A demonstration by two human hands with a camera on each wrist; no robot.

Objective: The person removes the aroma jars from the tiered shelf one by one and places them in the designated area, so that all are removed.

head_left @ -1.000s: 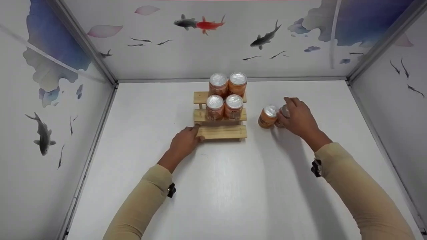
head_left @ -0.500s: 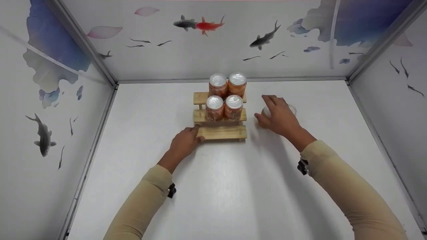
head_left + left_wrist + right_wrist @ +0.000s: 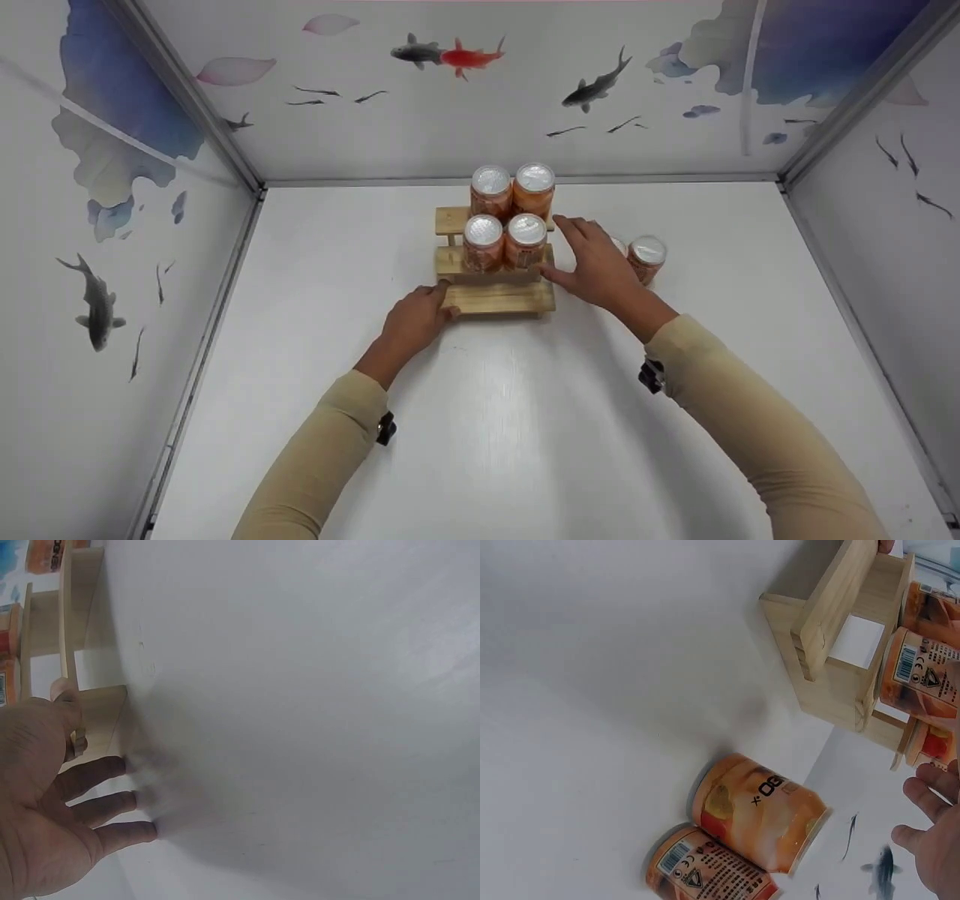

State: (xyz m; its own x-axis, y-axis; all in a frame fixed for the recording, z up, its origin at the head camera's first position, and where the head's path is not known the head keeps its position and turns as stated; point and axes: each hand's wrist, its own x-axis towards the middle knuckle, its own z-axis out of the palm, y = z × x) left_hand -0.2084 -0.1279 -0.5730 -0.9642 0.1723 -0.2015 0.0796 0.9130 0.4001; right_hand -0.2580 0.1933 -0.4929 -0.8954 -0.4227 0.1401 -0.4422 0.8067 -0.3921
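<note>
The left hand (image 3: 412,322) clamps the left end of the lowest step of the wooden rack (image 3: 499,298) between thumb and forefinger; its other three fingers are stretched apart, below this board. The right hand (image 3: 600,264) is at the right side of the rack, with thumb and fingers wide apart, next to the right middle can (image 3: 526,244). Whether it touches this can, I cannot tell. The left middle can (image 3: 483,244) stands beside it on the rack's middle step. On the rack's top step are the left upper can (image 3: 491,193) and the right upper can (image 3: 533,191). To the right of the rack, on the table (image 3: 480,427), stand the inner can (image 3: 757,814) and the outer can (image 3: 646,260), just beside each other.
</note>
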